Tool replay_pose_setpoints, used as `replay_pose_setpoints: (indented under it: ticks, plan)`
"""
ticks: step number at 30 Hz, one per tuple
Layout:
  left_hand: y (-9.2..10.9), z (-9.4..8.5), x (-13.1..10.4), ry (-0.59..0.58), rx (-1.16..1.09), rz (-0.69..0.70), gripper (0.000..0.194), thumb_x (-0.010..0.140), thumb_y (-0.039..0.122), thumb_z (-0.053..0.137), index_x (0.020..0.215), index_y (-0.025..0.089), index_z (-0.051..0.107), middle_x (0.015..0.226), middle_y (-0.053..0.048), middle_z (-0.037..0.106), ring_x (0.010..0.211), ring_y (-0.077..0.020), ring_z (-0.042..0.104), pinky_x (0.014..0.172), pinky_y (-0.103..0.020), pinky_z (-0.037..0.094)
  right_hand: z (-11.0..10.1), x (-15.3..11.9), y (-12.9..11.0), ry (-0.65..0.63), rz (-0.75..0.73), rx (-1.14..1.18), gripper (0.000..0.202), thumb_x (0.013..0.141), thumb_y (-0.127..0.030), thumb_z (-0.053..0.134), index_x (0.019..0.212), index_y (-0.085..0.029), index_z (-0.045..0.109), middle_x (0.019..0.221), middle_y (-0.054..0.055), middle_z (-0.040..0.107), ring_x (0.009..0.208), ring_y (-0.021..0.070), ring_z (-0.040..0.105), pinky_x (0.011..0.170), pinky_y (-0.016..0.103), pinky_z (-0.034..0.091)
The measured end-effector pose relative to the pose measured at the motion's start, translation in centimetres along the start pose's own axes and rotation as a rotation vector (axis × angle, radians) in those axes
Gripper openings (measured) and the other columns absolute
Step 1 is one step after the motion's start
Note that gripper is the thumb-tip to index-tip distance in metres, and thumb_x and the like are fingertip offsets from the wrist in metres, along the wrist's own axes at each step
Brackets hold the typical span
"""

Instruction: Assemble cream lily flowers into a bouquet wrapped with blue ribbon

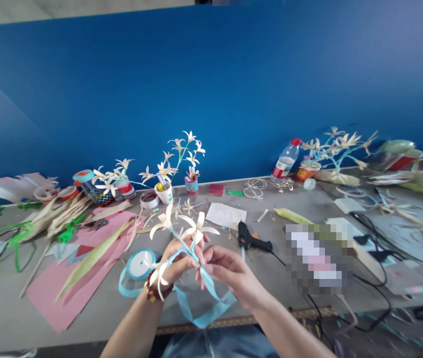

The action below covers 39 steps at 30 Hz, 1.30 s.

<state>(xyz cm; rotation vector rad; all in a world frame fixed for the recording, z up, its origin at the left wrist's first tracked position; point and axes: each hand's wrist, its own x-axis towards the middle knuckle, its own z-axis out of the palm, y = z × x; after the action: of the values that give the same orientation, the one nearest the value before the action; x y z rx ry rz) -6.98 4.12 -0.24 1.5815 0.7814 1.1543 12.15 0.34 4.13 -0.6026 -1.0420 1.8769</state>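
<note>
Flower spray (186,247) is in front of me, held up above the near part of the grey table (10,318), and I see on it three white blooms on thin blue stems. My left hand (177,262) is closed around the stems, near the place where they come together, and the bracelet (153,292) sits on that wrist. My right hand (230,273) is gripping the blue ribbon (206,318) between thumb and fingers, just at this joining point. As I judge it, the three branches are already joined and covered in blue in their visible parts; how firmly they are fixed, I cannot tell. What is not wrapped is the long loose length of ribbon, which hangs in a loop below my hands. The roll (140,263) lies on the table beside my left wrist, with ribbon around its edge. The lower end of the stems is hidden by my fingers, so I cannot say how far the covering goes there. Farther back, similar flowers stand in the white cup (164,194) and in the small blue and red cup (191,185). To the right of my hands lies the black glue gun (254,240), which neither hand touches.
</note>
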Motion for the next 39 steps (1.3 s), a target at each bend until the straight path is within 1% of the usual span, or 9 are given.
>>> replay_pose_setpoints:
  ticks: [4,12,17,23,27,30,33,35,39]
  plan:
    - [0.4,-0.1,0.1,-0.056,-0.04,0.011,0.035,0.082,0.054,0.068,0.071,0.021,0.076,0.072,-0.01,0.064,0.086,-0.0314,0.064,0.068,-0.04,0.049,-0.2,0.1,0.4,0.016,0.012,0.037,0.031,0.074,-0.039,0.086,0.08,-0.016,0.065,0.071,0.0,0.067,0.063,0.0117,0.062,0.064,0.023,0.047]
    - [4.3,0.6,1.4,-0.131,0.044,0.049,0.024,0.088,0.042,0.066,0.079,0.023,0.079,0.083,-0.01,0.071,0.092,-0.0307,0.063,0.088,-0.046,0.048,-0.7,0.4,0.5,0.049,-0.04,0.017,0.032,0.074,-0.039,0.086,0.077,-0.016,0.064,0.068,-0.002,0.061,0.06,0.0096,0.057,0.063,0.021,0.044]
    - [4.5,0.5,1.9,-0.157,0.148,0.094,0.024,0.091,0.04,0.064,0.084,0.023,0.079,0.086,-0.01,0.072,0.095,-0.028,0.064,0.092,-0.044,0.048,-1.0,0.3,0.9,0.137,-0.115,-0.112,0.035,0.077,-0.046,0.082,0.078,-0.017,0.062,0.065,-0.001,0.06,0.057,0.0107,0.052,0.057,0.022,0.042]
    - [4.7,0.4,1.9,-0.112,0.168,-0.033,0.028,0.092,0.042,0.062,0.083,0.019,0.075,0.092,-0.01,0.074,0.088,-0.0233,0.067,0.083,-0.035,0.051,-1.4,0.3,2.1,0.188,-0.194,-0.314,0.031,0.085,-0.046,0.074,0.081,-0.017,0.062,0.067,0.0,0.061,0.058,0.0118,0.053,0.056,0.023,0.041]
    - [4.5,0.0,1.9,-0.148,0.194,-0.013,0.023,0.092,0.037,0.062,0.085,0.021,0.076,0.092,-0.008,0.075,0.086,-0.0221,0.067,0.079,-0.032,0.051,-1.4,0.3,1.9,0.167,-0.204,-0.35,0.028,0.09,-0.046,0.067,0.086,-0.019,0.062,0.07,0.001,0.061,0.061,0.0136,0.055,0.057,0.024,0.043]
    - [4.3,-0.2,1.9,-0.096,0.242,0.057,0.02,0.092,0.033,0.063,0.085,0.023,0.078,0.09,-0.008,0.075,0.087,-0.0243,0.066,0.08,-0.036,0.051,-1.2,-0.1,1.4,0.211,-0.364,-0.491,0.025,0.094,-0.045,0.059,0.099,-0.02,0.062,0.093,0.007,0.066,0.087,0.0214,0.063,0.075,0.031,0.05]
    - [4.7,-0.1,1.9,-0.026,0.241,0.125,0.017,0.089,0.028,0.066,0.08,0.021,0.079,0.088,-0.01,0.074,0.087,-0.0277,0.065,0.079,-0.04,0.051,-0.8,-0.6,1.2,0.293,-0.615,-0.796,0.034,0.085,-0.041,0.071,0.11,-0.022,0.058,0.111,0.011,0.062,0.107,0.0268,0.06,0.091,0.037,0.049]
    - [5.2,0.2,2.0,-0.02,0.221,0.141,0.015,0.087,0.028,0.069,0.079,0.02,0.079,0.087,-0.01,0.074,0.083,-0.027,0.065,0.076,-0.04,0.051,-0.6,-0.7,1.3,0.33,-0.705,-0.997,0.037,0.081,-0.029,0.076,0.111,-0.022,0.055,0.107,0.01,0.062,0.099,0.0256,0.062,0.086,0.036,0.051]
    - [5.3,0.2,1.8,-0.034,0.239,0.109,0.012,0.087,0.027,0.069,0.082,0.02,0.077,0.088,-0.009,0.073,0.081,-0.0244,0.064,0.076,-0.037,0.05,-0.1,-0.7,1.4,0.327,-0.829,-1.202,0.022,0.088,-0.008,0.057,0.105,-0.022,0.057,0.087,0.006,0.066,0.079,0.0203,0.064,0.072,0.031,0.052]
